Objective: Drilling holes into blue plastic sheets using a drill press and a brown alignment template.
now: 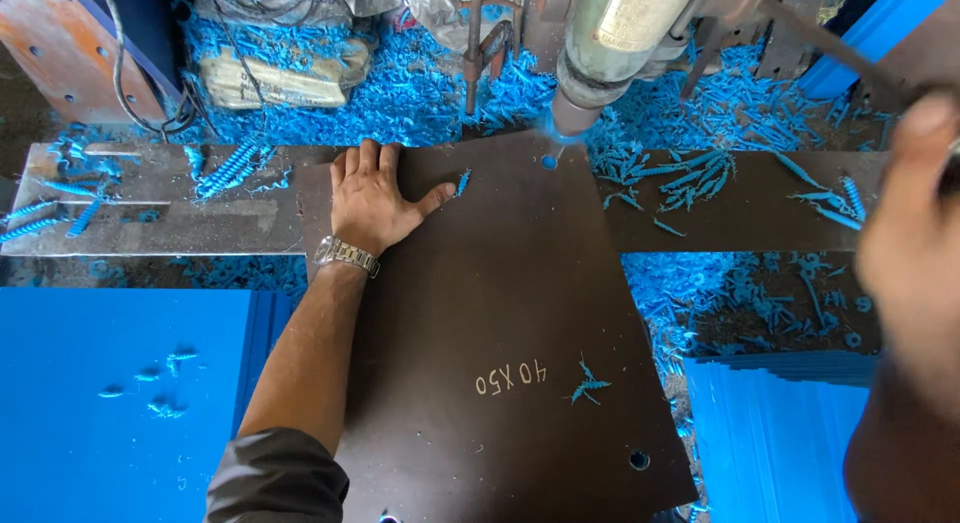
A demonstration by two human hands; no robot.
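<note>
Blurred right hand (915,233), left hand (375,198) near dark board (500,313) edge

a workshop: drill press (600,53), blue swarf (420,93), stacked blue sheets (780,433).

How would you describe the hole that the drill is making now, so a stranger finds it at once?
Start at the grey drill spindle at top centre. Right under its tip, the dark brown plate held flat by the left hand shows a small round hole. Unlike the dark hole near the plate's lower edge, it shows blue.
</note>
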